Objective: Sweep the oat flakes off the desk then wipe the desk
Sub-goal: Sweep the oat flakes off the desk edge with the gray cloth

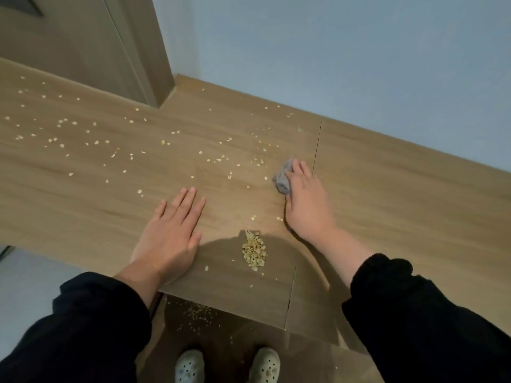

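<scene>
the left hand [168, 233] lay flat on the desk [387, 203], palm down, with all fingers straight and a little spread. it held nothing. the right hand [307, 200] was farther forward, and its fingers lay almost straight over a crumpled grey cloth [280, 179] and pressed it onto the desk. most of the cloth showed at the left of the fingertips. whether the thumb had a hold on the cloth, i could not tell.

between the two hands, nearer to the wrists than to the fingertips, there was a small pile of oat flakes [254, 251], close to the front edge of the desk. a few single flakes lay around it. many loose flakes [69, 128] were spread over the desk, beyond the left hand and to its left, and some lay just beyond and to the left of the cloth. to the right of the right hand there was a thin seam [318, 145] in the desk top, and past this seam the wood showed almost no flakes.

below the wrists, some flakes lay on the floor [199, 313], in front of two light shoes [190, 366]. both arms had black sleeves [83, 327].
</scene>
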A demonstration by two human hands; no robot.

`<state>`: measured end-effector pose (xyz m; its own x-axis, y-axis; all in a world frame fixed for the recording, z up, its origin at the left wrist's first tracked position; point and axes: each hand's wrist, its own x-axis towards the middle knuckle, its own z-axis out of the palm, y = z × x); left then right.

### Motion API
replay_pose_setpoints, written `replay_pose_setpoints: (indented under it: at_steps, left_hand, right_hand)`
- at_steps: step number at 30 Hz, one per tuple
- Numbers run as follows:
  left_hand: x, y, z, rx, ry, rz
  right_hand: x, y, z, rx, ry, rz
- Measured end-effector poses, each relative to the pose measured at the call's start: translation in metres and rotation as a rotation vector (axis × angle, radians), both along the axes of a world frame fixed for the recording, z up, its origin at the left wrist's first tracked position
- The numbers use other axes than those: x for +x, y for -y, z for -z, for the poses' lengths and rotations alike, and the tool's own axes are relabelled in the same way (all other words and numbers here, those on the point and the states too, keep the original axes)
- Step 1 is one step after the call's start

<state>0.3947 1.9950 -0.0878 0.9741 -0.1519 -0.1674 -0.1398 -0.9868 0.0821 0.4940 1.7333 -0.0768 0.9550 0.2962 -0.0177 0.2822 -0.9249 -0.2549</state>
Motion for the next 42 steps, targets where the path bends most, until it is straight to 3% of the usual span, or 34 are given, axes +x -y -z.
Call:
replay_pose_setpoints:
  at_steps: [2,4,10,15,18,25,27,33,39,42]
  left_hand:
    - [0.001,0.001,-0.001,0.003,-0.002,-0.006]
    - [0.001,0.000,-0.001,0.008,-0.001,-0.012]
    - [0.001,-0.001,0.004,0.013,0.012,-0.015]
    - [0.001,-0.002,0.000,0.003,0.024,-0.001]
    - [0.001,-0.003,0.003,-0.011,0.032,-0.006]
    - [0.000,-0.003,0.004,-0.026,0.039,-0.024]
    - [0.000,-0.003,0.003,-0.050,0.041,-0.027]
    - [0.000,-0.004,0.004,-0.019,0.048,-0.027]
    - [-0.001,-0.003,0.005,-0.065,0.047,-0.053]
    - [-0.001,-0.003,0.004,-0.075,0.053,-0.052]
  right_hand:
    - [-0.011,0.016,-0.007,-0.001,-0.014,-0.145]
    - [0.000,0.041,-0.007,-0.042,-0.006,-0.143]
    - [0.077,0.079,-0.004,0.051,0.102,0.426]
    - [0.130,0.033,-0.010,0.014,0.042,0.493]
    - [0.139,0.006,-0.009,0.042,0.040,0.365]
    - [0.059,-0.012,-0.005,0.074,0.015,-0.309]
    - [0.054,0.008,-0.004,0.060,0.027,-0.353]
    - [0.127,0.025,-0.003,0.150,0.079,0.226]
    - [0.163,-0.037,0.002,0.037,0.040,0.407]
    - [0.167,-0.054,0.002,0.062,0.031,0.341]
